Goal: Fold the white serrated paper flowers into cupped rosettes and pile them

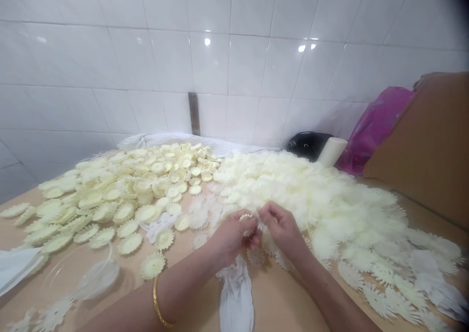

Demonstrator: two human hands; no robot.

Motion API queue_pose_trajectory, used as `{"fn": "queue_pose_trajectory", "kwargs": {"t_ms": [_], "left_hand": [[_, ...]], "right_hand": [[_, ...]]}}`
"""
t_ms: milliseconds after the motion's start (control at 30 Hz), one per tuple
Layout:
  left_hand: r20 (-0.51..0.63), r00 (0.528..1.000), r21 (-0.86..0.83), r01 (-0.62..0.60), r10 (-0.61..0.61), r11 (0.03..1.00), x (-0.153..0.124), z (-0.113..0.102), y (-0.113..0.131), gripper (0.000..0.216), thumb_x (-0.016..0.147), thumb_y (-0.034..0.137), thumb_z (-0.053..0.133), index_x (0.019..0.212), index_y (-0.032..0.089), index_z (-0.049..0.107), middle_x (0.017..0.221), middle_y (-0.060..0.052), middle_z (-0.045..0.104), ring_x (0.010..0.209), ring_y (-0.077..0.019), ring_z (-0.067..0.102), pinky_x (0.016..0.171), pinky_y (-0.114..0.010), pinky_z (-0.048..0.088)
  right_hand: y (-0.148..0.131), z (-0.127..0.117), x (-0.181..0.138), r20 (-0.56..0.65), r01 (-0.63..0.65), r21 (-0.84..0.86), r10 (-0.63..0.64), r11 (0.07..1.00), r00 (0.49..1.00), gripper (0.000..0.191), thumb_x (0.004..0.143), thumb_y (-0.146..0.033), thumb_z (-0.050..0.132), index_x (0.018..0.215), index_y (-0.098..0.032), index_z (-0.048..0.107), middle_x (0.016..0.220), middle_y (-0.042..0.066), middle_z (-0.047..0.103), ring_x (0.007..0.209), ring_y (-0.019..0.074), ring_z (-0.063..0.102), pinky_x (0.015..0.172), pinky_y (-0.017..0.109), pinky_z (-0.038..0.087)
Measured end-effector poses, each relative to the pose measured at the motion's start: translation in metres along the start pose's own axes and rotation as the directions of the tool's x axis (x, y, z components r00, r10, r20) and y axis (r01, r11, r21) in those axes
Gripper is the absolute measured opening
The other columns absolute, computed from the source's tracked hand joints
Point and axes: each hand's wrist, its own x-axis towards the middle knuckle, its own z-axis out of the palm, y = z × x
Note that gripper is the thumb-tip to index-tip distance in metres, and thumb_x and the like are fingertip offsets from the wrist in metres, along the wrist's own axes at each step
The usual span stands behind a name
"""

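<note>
My left hand (231, 234) and my right hand (281, 227) meet over the middle of the wooden table (286, 298). Both are closed in a pinch on one small cream flower-shaped piece (246, 218) held between them. A gold bangle (158, 303) sits on my left wrist. To the left lies a spread of yellowish flower-shaped pieces (120, 195). A large heap of paler white flower pieces (311, 190) lies to the right, just behind my right hand. Loose pieces lie under my hands.
A white cloth (236, 293) lies between my forearms, and a clear plastic bag (91, 273) at the left. At the back right stand a white roll (331, 151), a black object (306, 144), a pink bag (373, 127) and brown cardboard (428, 146). White tiled wall behind.
</note>
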Motion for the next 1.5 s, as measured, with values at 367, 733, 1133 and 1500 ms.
{"fn": "queue_pose_trajectory", "kwargs": {"t_ms": [367, 733, 1133, 1500], "left_hand": [[0.029, 0.996, -0.221, 0.087, -0.082, 0.971, 0.000, 0.002, 0.006, 0.016, 0.072, 0.012, 0.050, 0.088, 0.012, 0.048, 0.073, -0.008, 0.060, 0.060, -0.0147, 0.060, 0.059, -0.026, 0.046], [-0.026, 1.000, 0.037, 0.011, -0.010, 0.999, 0.003, -0.003, -0.002, 0.017, 0.074, 0.028, 0.055, 0.069, 0.014, 0.047, 0.054, -0.001, 0.054, 0.038, -0.0068, 0.047, 0.038, -0.018, 0.033], [-0.171, 0.983, 0.180, -0.040, 0.071, 0.983, 0.003, -0.005, -0.003, 0.038, 0.059, 0.044, 0.066, 0.059, 0.019, 0.038, 0.040, 0.007, 0.038, 0.034, -0.0036, 0.026, 0.035, -0.018, 0.014], [-0.078, 0.967, 0.409, -0.192, 0.244, 0.892, 0.003, -0.011, -0.006, 0.014, 0.062, 0.020, 0.058, 0.056, 0.016, 0.046, 0.041, 0.007, 0.037, 0.035, -0.0033, 0.028, 0.037, -0.018, 0.019]], "right_hand": [[0.021, -0.018, 0.010, -0.491, -0.018, -0.407, -0.202, 0.913, 0.848, 0.020, 0.080, -0.033, 0.045, 0.084, -0.016, 0.056, 0.083, 0.006, 0.057, 0.079, 0.0183, 0.051, 0.071, 0.031, 0.040], [0.007, -0.007, 0.002, -0.370, 0.026, -0.336, -0.158, 0.941, 0.916, 0.021, 0.082, -0.033, 0.043, 0.074, -0.018, 0.054, 0.072, 0.003, 0.058, 0.069, 0.0163, 0.051, 0.065, 0.028, 0.040], [0.002, -0.015, 0.005, -0.226, -0.043, -0.050, 0.031, 0.998, 0.974, 0.021, 0.075, -0.035, 0.053, 0.063, -0.018, 0.049, 0.060, -0.002, 0.048, 0.060, 0.0125, 0.043, 0.058, 0.024, 0.035], [-0.005, -0.022, 0.000, 0.292, -0.154, 0.231, 0.083, 0.961, 0.953, 0.033, 0.072, -0.034, 0.059, 0.101, -0.021, 0.060, 0.077, 0.002, 0.058, 0.071, 0.0160, 0.053, 0.068, 0.030, 0.043]]}}
